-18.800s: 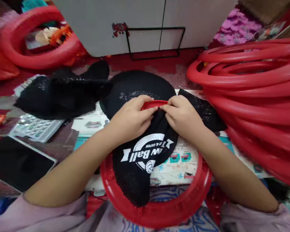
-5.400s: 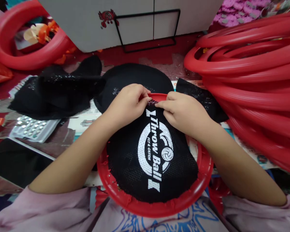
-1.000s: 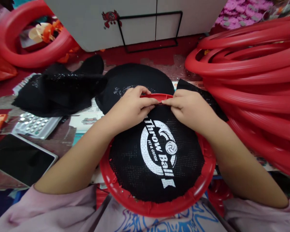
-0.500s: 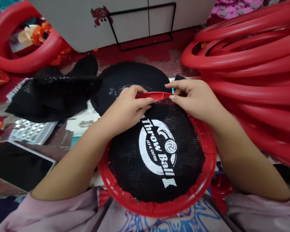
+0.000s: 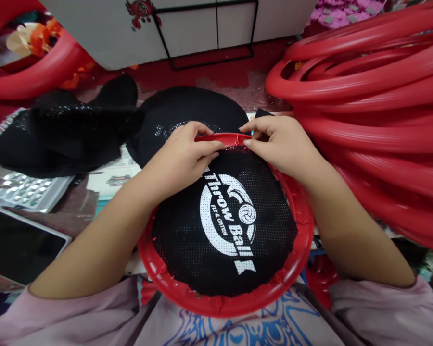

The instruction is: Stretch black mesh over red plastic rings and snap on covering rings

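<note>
A round red plastic ring point(image 5: 305, 230) rests against my front, tilted toward me. Across its inside lies a black mesh disc point(image 5: 180, 254) with white "Throw Ball" print, its ragged edge lying along the ring's inner side. My left hand point(image 5: 187, 156) pinches the far rim, thumb on the mesh edge and fingers over the outside. Just to the right, my right hand point(image 5: 279, 142) grips the same rim between thumb and fingers. Between the two thumbs a short stretch of bare red rim shows. Beyond the hands lies another black mesh disc point(image 5: 198, 105).
Crumpled black mesh point(image 5: 82, 129) lies at left, above a tray of small shiny parts point(image 5: 32, 192) and a dark-screened tablet point(image 5: 18, 245). Red rings point(image 5: 364, 129) are piled high at right. Another red ring point(image 5: 54, 72) stands far left. A white panel point(image 5: 198, 33) borders the back.
The view has shifted slightly, so everything sits a little further left and higher. Both hands keep their pinch at the far rim; the ring and mesh look otherwise the same.
</note>
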`<control>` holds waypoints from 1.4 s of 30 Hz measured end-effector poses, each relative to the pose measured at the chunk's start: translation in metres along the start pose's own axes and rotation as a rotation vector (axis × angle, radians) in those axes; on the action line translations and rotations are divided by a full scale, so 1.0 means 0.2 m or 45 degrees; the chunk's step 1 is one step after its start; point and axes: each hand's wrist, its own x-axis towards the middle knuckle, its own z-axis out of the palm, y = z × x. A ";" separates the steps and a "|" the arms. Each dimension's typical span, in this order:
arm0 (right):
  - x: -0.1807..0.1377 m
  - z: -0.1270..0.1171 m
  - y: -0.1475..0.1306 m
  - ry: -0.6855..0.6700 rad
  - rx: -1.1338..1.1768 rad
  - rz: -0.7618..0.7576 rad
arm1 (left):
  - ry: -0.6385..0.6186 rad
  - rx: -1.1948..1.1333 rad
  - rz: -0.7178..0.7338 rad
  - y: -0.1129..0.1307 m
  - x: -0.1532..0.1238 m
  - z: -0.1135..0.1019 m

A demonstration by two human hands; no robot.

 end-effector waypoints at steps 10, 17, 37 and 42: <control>-0.14 -0.13 -0.22 -0.346 -0.693 0.140 | -0.139 0.195 -0.414 0.05 -0.07 -0.16; -0.15 -0.03 -0.23 -0.563 -0.774 0.001 | -0.231 0.308 -0.349 0.05 -0.08 -0.25; -0.07 -0.04 -0.11 -0.076 -0.357 0.019 | 0.091 -0.382 -0.326 0.09 0.11 -0.05; -0.06 -0.03 -0.11 -0.150 -0.408 0.194 | 0.116 -0.278 -0.277 0.09 0.11 -0.03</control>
